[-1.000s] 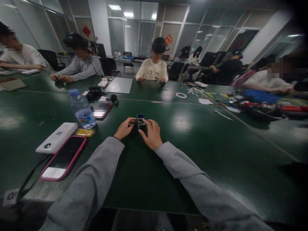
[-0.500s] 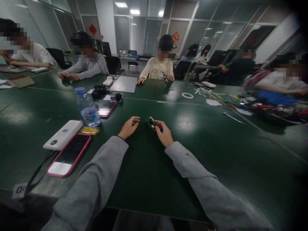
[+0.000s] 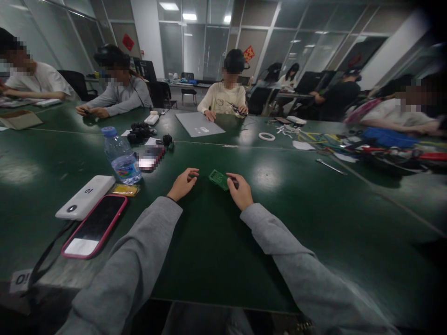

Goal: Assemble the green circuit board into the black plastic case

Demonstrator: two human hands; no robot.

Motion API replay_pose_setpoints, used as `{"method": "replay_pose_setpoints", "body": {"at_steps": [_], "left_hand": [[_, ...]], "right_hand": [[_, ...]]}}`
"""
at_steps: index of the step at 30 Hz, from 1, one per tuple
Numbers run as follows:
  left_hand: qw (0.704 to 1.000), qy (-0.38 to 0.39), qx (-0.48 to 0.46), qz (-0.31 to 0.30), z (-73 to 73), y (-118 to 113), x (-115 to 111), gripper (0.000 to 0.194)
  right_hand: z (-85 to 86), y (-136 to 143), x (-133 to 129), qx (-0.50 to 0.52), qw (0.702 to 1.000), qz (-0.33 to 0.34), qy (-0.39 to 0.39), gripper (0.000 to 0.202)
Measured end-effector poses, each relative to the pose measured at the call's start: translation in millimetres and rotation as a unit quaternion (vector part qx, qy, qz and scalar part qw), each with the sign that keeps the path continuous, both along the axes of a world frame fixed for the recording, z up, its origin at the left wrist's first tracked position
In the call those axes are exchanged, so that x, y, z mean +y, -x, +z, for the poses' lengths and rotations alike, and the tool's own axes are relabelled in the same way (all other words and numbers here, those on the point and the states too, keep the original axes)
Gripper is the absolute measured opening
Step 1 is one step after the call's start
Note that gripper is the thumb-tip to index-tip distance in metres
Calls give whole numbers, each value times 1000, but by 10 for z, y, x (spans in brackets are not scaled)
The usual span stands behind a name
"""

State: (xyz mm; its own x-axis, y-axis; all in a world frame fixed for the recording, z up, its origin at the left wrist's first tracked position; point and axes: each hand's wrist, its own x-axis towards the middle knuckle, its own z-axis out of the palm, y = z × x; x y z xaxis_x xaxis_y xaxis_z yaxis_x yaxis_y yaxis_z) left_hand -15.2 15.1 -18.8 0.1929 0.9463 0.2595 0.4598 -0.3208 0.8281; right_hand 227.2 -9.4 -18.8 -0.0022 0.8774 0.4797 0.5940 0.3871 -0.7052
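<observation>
Small green rectangular circuit board (image 3: 217,178): right of the clear plastic blue-capped bottle (image 3: 122,156). Person's right hand (image 3: 240,191): grip closed on the board's right end, presumably to leave its face exposed. Left hand (image 3: 182,184), nearer the bottle: grip half-curled, empty, apparently giving the board clearance.

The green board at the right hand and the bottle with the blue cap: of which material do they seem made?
Green board: probably fibreglass; flat green face with small circuit-like marks, finish hard to tell. Bottle: likely clear plastic, glossy; its wall is see-through and catches highlights.
</observation>
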Motion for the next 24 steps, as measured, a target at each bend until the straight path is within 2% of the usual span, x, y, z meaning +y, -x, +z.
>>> {"method": "replay_pose_setpoints", "body": {"at_steps": [4,9,14,17,19,22,24], "left_hand": [[1000,-3,0,2,-17,0,10,35],[1000,-7,1,-3,-34,0,21,35],[1000,-2,3,-4,-50,6,44,35],[1000,-4,2,-3,-62,7,59,35],[1000,-4,1,-6,-68,7,63,35],[1000,-7,4,-7,-72,9,62,35],[1000,-10,9,-7,-75,14,57,35]], "right_hand": [[-26,-16,37,0,1000,-12,-6,38],[-40,-1,17,-96,995,19,-24,56],[47,-257,-259,-146,988,54,-14,49],[50,-709,-608,-171,984,45,-12,49],[-4,-1192,-859,-187,982,0,-15,50],[-79,-2110,-1195,-215,968,-129,-18,56],[-20,-2682,-1413,-218,947,-235,-23,58]]}}
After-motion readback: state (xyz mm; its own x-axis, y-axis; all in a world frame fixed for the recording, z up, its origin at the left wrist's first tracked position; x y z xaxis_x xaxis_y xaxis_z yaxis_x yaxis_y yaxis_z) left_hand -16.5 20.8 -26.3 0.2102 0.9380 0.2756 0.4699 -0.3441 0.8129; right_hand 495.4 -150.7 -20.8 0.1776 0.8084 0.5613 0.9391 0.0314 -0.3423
